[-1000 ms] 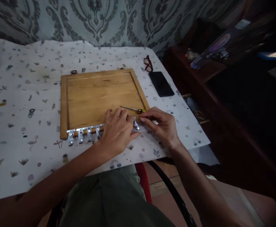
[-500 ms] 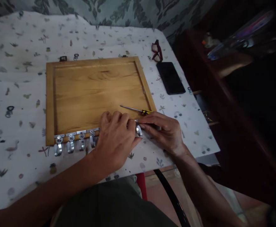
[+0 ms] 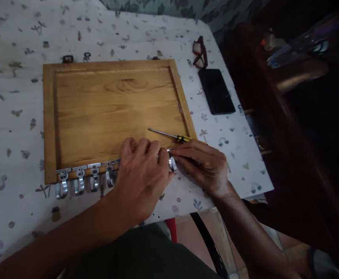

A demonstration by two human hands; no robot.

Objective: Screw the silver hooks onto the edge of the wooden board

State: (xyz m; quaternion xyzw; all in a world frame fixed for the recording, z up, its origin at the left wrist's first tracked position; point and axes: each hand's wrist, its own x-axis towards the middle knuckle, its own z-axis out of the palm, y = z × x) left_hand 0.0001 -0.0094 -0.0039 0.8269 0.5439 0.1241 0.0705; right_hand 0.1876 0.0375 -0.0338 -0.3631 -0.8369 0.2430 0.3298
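Observation:
A framed wooden board (image 3: 117, 104) lies flat on the table. Along its near edge runs a metal hook rail (image 3: 79, 167) with several silver hooks. My left hand (image 3: 144, 170) covers part of this rail, its bent fingers gripping it against the frame. At the rail's right end, beside a hook (image 3: 172, 164), my right hand (image 3: 202, 162) has thumb and forefinger pinched together; whatever is between them is hidden. A screwdriver (image 3: 169, 135) with a black and yellow handle rests on the board just above my right fingers, its tip pointing left.
A black phone (image 3: 217, 92) and red-framed glasses (image 3: 200, 52) lie right of the board. A patterned white cloth (image 3: 18, 128) covers the table. Beyond the right edge stands dark wooden furniture (image 3: 256, 73) with a clear plastic item on it.
My view has shifted slightly, so the board sits larger and further left. Both hands keep nearly the same grip at the rail, and the screwdriver stays on the board.

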